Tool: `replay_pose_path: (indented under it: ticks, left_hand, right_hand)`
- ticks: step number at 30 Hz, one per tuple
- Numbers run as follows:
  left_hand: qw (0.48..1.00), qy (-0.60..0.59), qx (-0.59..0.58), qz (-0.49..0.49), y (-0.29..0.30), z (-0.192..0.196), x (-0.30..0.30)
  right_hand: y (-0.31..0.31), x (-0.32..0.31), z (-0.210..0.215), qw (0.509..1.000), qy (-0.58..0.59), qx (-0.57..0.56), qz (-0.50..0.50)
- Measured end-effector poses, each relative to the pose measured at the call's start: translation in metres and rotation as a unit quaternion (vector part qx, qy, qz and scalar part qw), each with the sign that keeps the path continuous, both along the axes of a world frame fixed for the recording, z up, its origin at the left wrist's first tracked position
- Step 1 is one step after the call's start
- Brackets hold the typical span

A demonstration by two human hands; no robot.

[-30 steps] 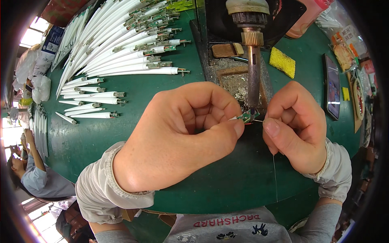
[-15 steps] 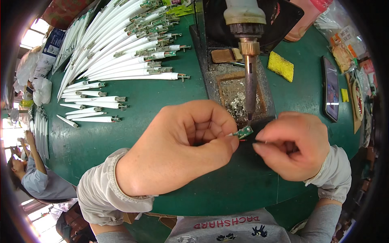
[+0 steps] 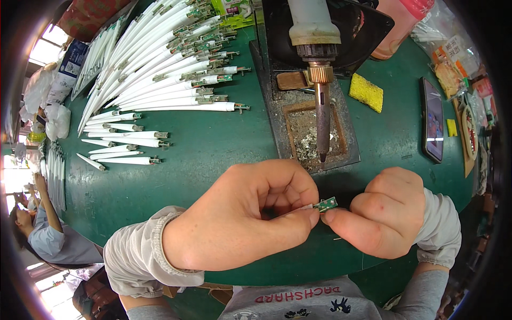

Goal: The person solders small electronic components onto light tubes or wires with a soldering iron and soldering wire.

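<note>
My left hand (image 3: 245, 213) is closed, pinching a small green circuit board (image 3: 326, 204) between thumb and forefinger. A whitish piece shows at the board's base; the rest is hidden in the hand. My right hand (image 3: 381, 213) is closed too, its fingertips at the board's lower edge. Below its fingers pokes out the end of a thin silvery wire (image 3: 337, 239), apparently held in them. Above both hands, a soldering iron (image 3: 322, 117) points tip down over a tray (image 3: 344, 144) with bits of solder; the board is apart from the tip.
Many white tapered sticks (image 3: 160, 88) with small boards at their ends lie at the left on the green table (image 3: 213, 149). A yellow sponge (image 3: 366, 93), a phone (image 3: 433, 120) and a pink-lidded container (image 3: 397, 26) are to the right. Another person (image 3: 58, 229) sits far left.
Both hands have come down, taking the circuit board away from the iron's tip. My right hand has closed in on the board, its fingertips now against it.
</note>
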State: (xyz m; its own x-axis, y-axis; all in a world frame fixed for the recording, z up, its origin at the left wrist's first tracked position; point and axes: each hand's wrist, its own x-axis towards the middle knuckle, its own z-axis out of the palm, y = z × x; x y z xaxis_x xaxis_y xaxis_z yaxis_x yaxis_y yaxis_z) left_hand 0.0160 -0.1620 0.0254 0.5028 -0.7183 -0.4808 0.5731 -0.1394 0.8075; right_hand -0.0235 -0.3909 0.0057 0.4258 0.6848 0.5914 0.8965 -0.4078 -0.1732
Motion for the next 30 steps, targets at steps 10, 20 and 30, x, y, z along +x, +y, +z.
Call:
replay_pose_path:
  ticks: [10, 20, 30]
  left_hand:
    - [0.999, -0.036, 0.029, -0.022, 0.0, 0.006, 0.004]
    - [0.982, -0.157, 0.093, -0.05, -0.001, 0.003, 0.001]
    - [0.982, -0.151, 0.112, 0.002, -0.005, 0.004, 0.004]
  right_hand:
    - [0.001, 0.005, -0.003, 0.999, 0.037, 0.031, -0.017]
    - [0.009, 0.005, -0.003, 0.971, 0.216, 0.093, -0.046]
    - [-0.008, 0.01, 0.025, 0.839, 0.53, 0.108, -0.056]
